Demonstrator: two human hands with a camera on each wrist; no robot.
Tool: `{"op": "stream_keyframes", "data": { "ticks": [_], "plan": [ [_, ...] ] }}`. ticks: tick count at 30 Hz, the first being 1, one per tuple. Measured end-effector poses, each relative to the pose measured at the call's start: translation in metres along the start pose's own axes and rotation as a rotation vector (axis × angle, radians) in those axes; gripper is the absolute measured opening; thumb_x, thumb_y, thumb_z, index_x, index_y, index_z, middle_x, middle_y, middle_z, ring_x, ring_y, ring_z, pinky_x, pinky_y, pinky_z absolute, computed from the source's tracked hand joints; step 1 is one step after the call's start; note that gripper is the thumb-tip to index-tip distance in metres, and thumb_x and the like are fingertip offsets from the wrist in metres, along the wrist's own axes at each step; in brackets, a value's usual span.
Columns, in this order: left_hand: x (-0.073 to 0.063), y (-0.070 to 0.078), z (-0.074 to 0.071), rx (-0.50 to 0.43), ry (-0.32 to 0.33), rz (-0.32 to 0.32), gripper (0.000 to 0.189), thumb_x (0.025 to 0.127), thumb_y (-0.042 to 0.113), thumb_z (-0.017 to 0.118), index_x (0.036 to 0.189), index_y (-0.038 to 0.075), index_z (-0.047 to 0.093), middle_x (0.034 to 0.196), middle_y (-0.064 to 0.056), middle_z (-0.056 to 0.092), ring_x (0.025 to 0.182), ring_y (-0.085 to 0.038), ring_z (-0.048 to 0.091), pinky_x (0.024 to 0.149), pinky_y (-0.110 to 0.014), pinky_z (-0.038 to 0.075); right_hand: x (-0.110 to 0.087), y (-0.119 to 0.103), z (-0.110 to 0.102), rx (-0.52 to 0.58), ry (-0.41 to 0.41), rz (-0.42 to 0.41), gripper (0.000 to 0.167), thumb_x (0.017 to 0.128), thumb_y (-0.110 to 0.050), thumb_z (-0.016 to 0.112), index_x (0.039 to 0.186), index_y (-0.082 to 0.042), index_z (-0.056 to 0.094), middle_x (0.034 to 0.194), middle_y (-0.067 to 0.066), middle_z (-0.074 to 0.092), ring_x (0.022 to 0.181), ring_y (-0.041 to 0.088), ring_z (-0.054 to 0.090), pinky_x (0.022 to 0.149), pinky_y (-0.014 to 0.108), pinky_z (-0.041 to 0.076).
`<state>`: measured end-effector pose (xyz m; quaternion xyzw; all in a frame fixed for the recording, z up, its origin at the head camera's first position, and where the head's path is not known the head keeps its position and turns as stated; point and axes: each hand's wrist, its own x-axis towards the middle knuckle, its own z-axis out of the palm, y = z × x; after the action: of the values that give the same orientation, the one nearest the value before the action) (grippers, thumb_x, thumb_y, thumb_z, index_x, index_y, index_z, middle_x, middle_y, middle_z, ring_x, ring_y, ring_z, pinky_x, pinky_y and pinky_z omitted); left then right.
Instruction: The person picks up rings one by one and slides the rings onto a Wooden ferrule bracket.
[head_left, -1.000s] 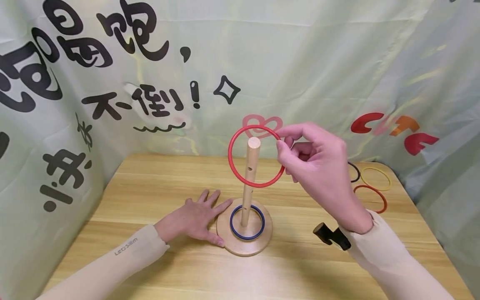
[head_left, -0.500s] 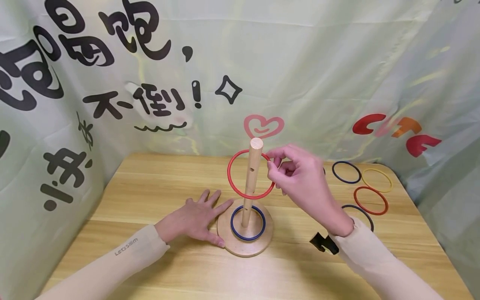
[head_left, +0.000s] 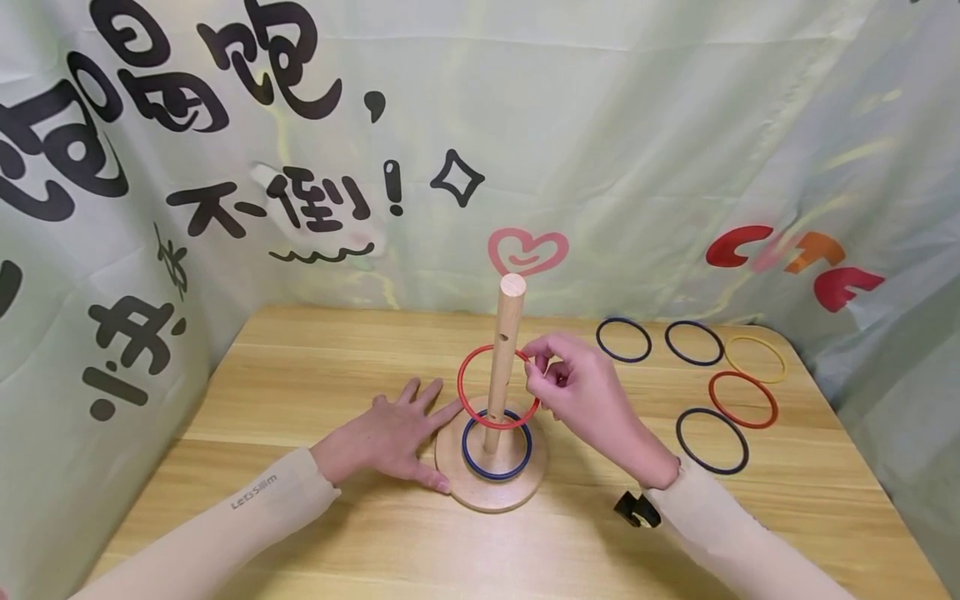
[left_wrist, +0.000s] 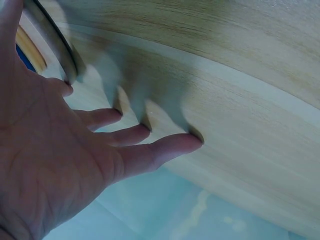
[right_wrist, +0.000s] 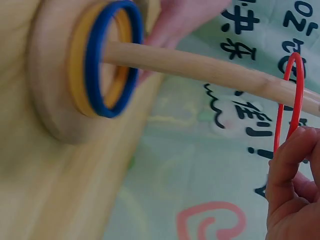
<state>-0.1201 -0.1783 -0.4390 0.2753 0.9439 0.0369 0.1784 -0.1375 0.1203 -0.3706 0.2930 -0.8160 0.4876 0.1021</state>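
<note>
A wooden peg (head_left: pixel 507 325) stands upright on a round wooden base (head_left: pixel 487 499). My right hand (head_left: pixel 583 396) pinches the right side of a thin red ring (head_left: pixel 461 387), which encircles the peg partway down. At the bottom of the peg lies a blue ring (head_left: pixel 495 477); in the right wrist view a yellow ring (right_wrist: pixel 77 65) shows directly beneath it. My left hand (head_left: pixel 393 437) is spread beside the base, with the thumb and index finger at its left edge. The left wrist view shows its other fingertips (left_wrist: pixel 192 142) on the tabletop.
To the right on the wooden table (head_left: pixel 315 350) lie two blue rings, one (head_left: pixel 624 360) left of the other (head_left: pixel 693 363), a yellow ring (head_left: pixel 783 367), another red ring (head_left: pixel 775 408) and a dark ring (head_left: pixel 712 472). A printed cloth (head_left: pixel 637 150) hangs behind.
My right hand has brought the red ring down from the peg's top to its lower half, with the peg now through it. The left hand has stayed beside the base.
</note>
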Motion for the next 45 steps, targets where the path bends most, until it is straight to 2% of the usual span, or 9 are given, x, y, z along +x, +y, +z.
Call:
{"op": "stream_keyframes", "data": {
  "ticks": [4, 10, 21, 32, 45],
  "plan": [
    [0.001, 0.000, 0.000, 0.018, -0.003, 0.000, 0.125, 0.079, 0.092, 0.070, 0.177, 0.030, 0.021, 0.176, -0.027, 0.020, 0.155, -0.062, 0.025, 0.093, -0.085, 0.044, -0.008, 0.011, 0.009, -0.044, -0.012, 0.009, 0.024, 0.095, 0.008, 0.071, 0.111, -0.007, 0.080, 0.086, -0.003, 0.061, 0.054, 0.009, 0.055, 0.044, 0.026, 0.045],
    [0.001, -0.001, 0.000, 0.022, -0.002, -0.002, 0.126, 0.079, 0.091, 0.070, 0.177, 0.026, 0.024, 0.176, -0.027, 0.021, 0.155, -0.061, 0.026, 0.092, -0.085, 0.045, -0.023, 0.028, 0.024, -0.070, -0.030, 0.000, 0.026, 0.091, 0.010, 0.072, 0.109, -0.006, 0.080, 0.085, -0.005, 0.061, 0.065, 0.008, 0.055, 0.054, 0.022, 0.045],
    [-0.002, 0.000, -0.001, -0.012, 0.011, 0.001, 0.126, 0.079, 0.090, 0.072, 0.177, 0.026, 0.024, 0.176, -0.029, 0.021, 0.154, -0.063, 0.024, 0.094, -0.088, 0.041, -0.045, 0.051, 0.041, -0.072, -0.058, 0.018, 0.026, 0.087, 0.013, 0.073, 0.108, -0.002, 0.078, 0.082, -0.007, 0.058, 0.066, 0.005, 0.055, 0.054, 0.021, 0.047],
    [-0.001, -0.001, 0.001, -0.025, 0.012, -0.001, 0.125, 0.079, 0.090, 0.073, 0.177, 0.029, 0.023, 0.176, -0.027, 0.020, 0.155, -0.063, 0.022, 0.095, -0.089, 0.039, -0.048, 0.060, 0.048, -0.081, -0.081, 0.080, 0.022, 0.086, 0.011, 0.075, 0.104, -0.002, 0.077, 0.080, -0.006, 0.057, 0.065, 0.006, 0.055, 0.053, 0.023, 0.048],
    [-0.001, -0.001, 0.002, -0.016, 0.012, -0.003, 0.126, 0.078, 0.092, 0.071, 0.177, 0.030, 0.022, 0.176, -0.027, 0.020, 0.155, -0.063, 0.023, 0.096, -0.089, 0.039, -0.045, 0.064, 0.050, -0.110, -0.139, 0.127, 0.021, 0.085, 0.011, 0.075, 0.099, -0.004, 0.075, 0.078, -0.006, 0.056, 0.068, 0.008, 0.054, 0.059, 0.023, 0.047]
  ]
}}
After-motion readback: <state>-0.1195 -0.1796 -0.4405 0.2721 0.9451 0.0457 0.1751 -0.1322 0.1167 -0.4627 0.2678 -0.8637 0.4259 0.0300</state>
